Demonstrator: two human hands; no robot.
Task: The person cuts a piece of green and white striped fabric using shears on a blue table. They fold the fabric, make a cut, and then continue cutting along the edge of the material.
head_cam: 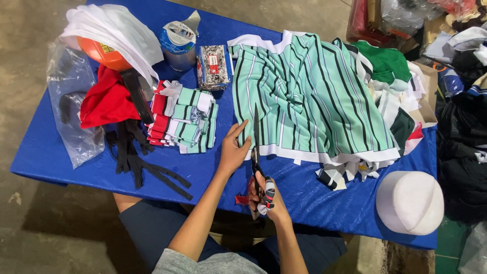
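Note:
A mint-green fabric with black and white stripes lies spread on the blue table. My left hand rests flat on the fabric's near left edge, fingers apart. My right hand grips the handles of a pair of scissors, whose blades point away from me and meet the fabric's near edge just right of my left hand. The scissor handles are wrapped in cloth strips.
A stack of small cut striped and red pieces sits left of my hands. Black straps, red cloth, an orange ball, a tape roll and a white cap also lie on the table. Fabric scraps are heaped at the right.

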